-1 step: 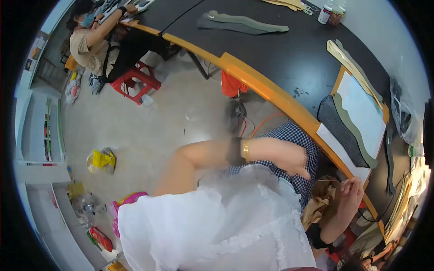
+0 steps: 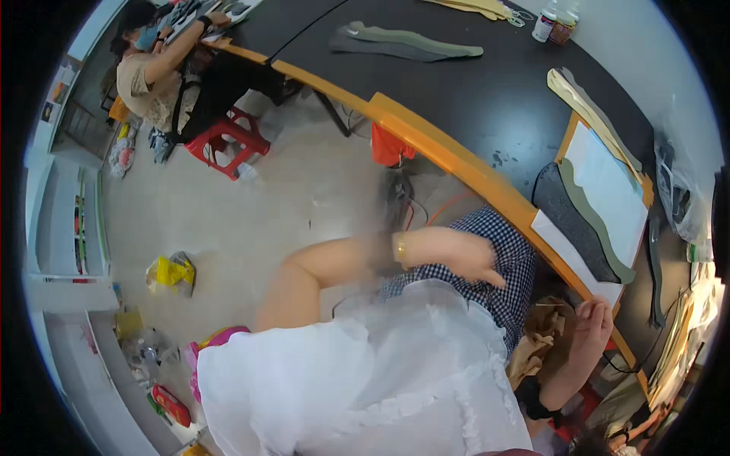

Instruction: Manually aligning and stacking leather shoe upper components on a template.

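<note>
My left hand point(image 2: 456, 254) hangs over my checked lap, a gold bracelet at its wrist. One digit points down to the right, apart from the loosely bent others, and nothing shows in it. At the table's front edge my right hand point(image 2: 592, 323) has its fingers curled together; what they hold, if anything, cannot be made out. Beyond it a dark grey curved piece with an olive-green edge strip point(image 2: 595, 216) lies on a white board point(image 2: 601, 156) with tan borders. Neither hand touches that piece visibly.
The black table point(image 2: 456, 83) has a tan front edge. Another grey-green strip point(image 2: 411, 42), a cream strip point(image 2: 589, 114) and bottles point(image 2: 545, 23) are on it. A brown paper bag point(image 2: 541, 334) is below the edge. A co-worker sits on a red stool point(image 2: 232, 140) at far left.
My left hand has moved a little to the left, away from the table edge. My right hand stays at the edge, almost unmoved.
</note>
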Motion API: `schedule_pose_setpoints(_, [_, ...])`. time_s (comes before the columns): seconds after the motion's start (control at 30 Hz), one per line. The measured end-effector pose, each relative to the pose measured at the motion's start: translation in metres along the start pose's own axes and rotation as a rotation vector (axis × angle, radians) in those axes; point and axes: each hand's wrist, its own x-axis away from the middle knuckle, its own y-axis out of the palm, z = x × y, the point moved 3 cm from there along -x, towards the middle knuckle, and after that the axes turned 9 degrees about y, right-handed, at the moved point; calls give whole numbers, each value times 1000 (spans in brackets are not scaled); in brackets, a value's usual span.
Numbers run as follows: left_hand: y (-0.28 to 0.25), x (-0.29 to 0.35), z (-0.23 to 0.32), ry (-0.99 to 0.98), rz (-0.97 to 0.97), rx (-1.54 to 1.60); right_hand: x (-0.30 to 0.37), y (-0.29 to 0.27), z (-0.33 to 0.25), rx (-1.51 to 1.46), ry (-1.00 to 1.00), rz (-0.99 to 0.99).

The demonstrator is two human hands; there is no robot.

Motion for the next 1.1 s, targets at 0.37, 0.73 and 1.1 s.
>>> schedule_pose_setpoints(0.37, [-41, 117, -285, -629, 582, 315, 7, -15, -10, -15, 6, 366])
schedule_pose_setpoints(0.73, [48, 81, -322, -564, 456, 288, 7, -20, 4, -16, 147, 400])
schedule_pose_setpoints(1.1, [118, 201, -312, -641, 465, 253, -2, -17, -6, 127, 207, 445])
